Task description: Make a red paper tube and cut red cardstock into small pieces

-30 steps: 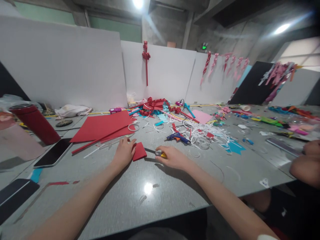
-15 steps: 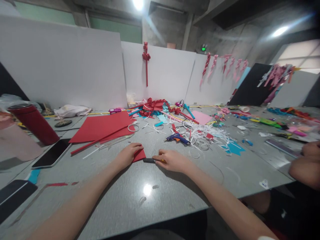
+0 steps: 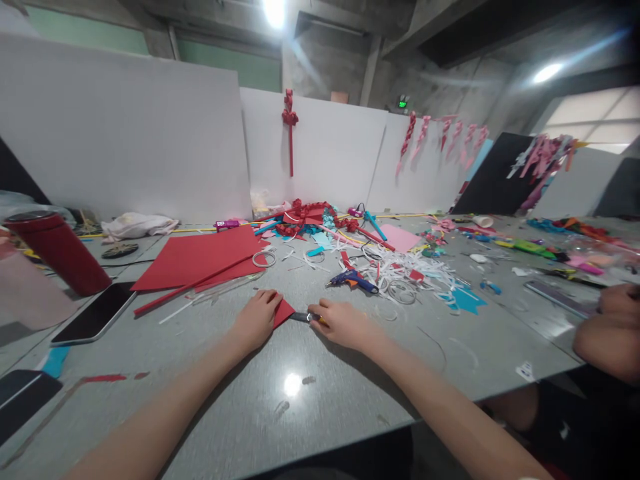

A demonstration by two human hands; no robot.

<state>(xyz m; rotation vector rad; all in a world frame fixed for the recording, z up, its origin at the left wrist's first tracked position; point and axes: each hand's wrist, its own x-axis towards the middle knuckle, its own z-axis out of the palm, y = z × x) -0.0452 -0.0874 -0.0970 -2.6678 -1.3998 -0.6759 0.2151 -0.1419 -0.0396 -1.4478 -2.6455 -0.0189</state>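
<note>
My left hand (image 3: pixel 257 319) has its fingers closed on a small folded piece of red paper (image 3: pixel 283 312), held low over the grey table. Between the two hands, what look like scissors (image 3: pixel 301 317) with dark blades and a bit of yellow at the handle point left, their tip at the paper's right corner. My right hand (image 3: pixel 343 323) is wrapped round their handle, most of which its fingers hide. Beyond my right hand lies a blue glue gun (image 3: pixel 354 280).
Red sheets (image 3: pixel 195 257) with a thin red stick lie at the back left, near a phone (image 3: pixel 95 312) and a red flask (image 3: pixel 57 253). White paper strips (image 3: pixel 405 273) heap beyond the glue gun. Another person's arm (image 3: pixel 607 337) rests at the right edge.
The red paper has turned slightly in my left hand, and its corner now meets the dark blades. My right hand has barely shifted. The view has swung a little to the right.
</note>
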